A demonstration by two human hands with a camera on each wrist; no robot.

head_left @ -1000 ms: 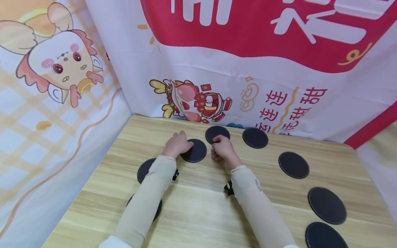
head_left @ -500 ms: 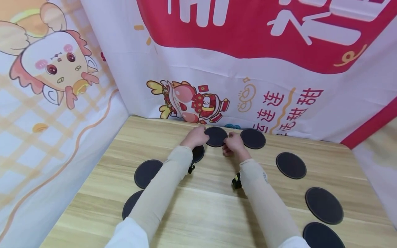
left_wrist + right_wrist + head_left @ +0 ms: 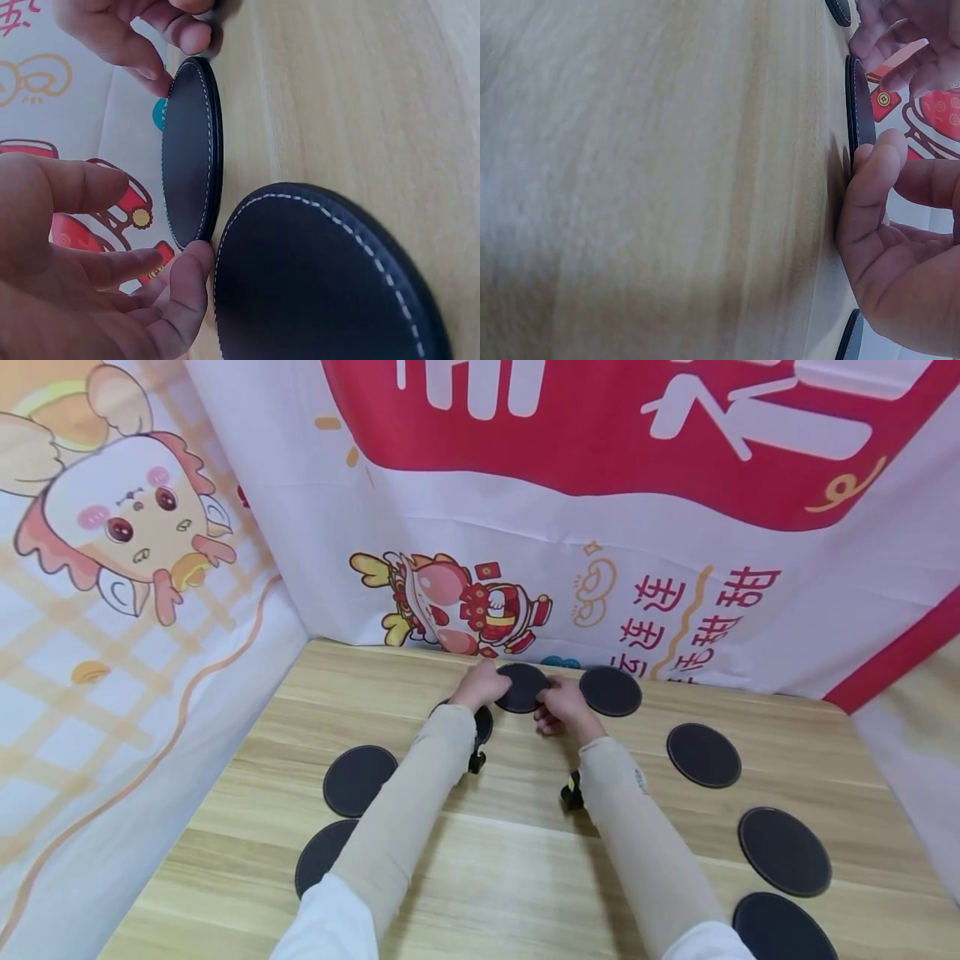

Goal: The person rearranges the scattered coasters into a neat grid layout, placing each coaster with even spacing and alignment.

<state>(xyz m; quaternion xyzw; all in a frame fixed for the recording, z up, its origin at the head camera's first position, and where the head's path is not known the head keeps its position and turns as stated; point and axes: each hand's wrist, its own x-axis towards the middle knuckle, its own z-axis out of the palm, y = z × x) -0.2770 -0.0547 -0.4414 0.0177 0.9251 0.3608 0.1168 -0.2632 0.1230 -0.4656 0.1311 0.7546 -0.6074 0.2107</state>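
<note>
A black round coaster (image 3: 522, 687) with pale stitching lies near the back edge of the table, between both hands. My left hand (image 3: 480, 685) pinches its left edge with thumb and a finger; the other fingers spread loosely above, as the left wrist view shows. At the opposite edge, my right hand (image 3: 564, 703) pinches the rim between thumb and fingertip. Close up, the coaster (image 3: 191, 154) shows its stitched rim. Another coaster (image 3: 483, 724) lies partly hidden under my left wrist, and one more (image 3: 611, 691) sits just right of my right hand.
More black coasters lie in an arc: two at the left, (image 3: 360, 780) the upper one, and several down the right, including a coaster (image 3: 703, 755) past my right forearm. A printed cloth (image 3: 315, 527) hangs behind the wooden table (image 3: 510, 860).
My left hand has moved right and back from the neighbouring coaster to the middle one. My right hand has shifted slightly right, to that coaster's right edge. Little differs over the last half second.
</note>
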